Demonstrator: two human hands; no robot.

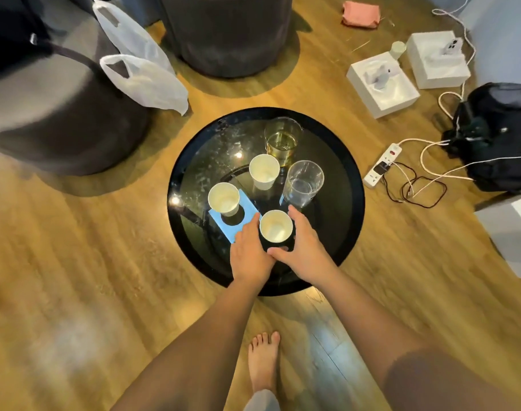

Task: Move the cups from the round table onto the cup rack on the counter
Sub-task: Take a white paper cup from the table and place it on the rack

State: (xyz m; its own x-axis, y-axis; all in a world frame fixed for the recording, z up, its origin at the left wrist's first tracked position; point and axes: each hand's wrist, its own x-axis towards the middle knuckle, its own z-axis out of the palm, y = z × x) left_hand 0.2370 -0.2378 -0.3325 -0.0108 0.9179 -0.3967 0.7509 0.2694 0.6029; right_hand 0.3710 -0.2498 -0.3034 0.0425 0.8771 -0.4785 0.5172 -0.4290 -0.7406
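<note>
**Both hands close in on the nearest paper cup**

The person stands over the round table (354, 200), a dark glass top on a wooden floor, and reaches down with both arms. The left hand (249, 256) and the right hand (305, 247) cup the nearest paper cup (276, 229) from either side, fingers curved around its wall and the thumbs meeting just in front of it. Whether the fingers already press the cup or only frame it cannot be told from above; neither hand is clenched, and the cup looks to stand on the glass, not yet lifted.

Four more vessels wait behind it: a second paper cup (223, 199) standing on a blue card (225, 229) to the left, a third paper cup (264, 171) near the middle, a clear empty glass (303, 183) to the right, and a glass with yellowish liquid (283, 137) at the far side. All stand upright and apart from one another, though the clear glass is just beside the right fingertips.

This reads as the first pickup, so the task is barely begun. The counter and the cup rack are not in view. The next move calls for a light, even squeeze, since paper walls give easily, then a straight lift clear of the clear glass before turning away to carry it off
</note>
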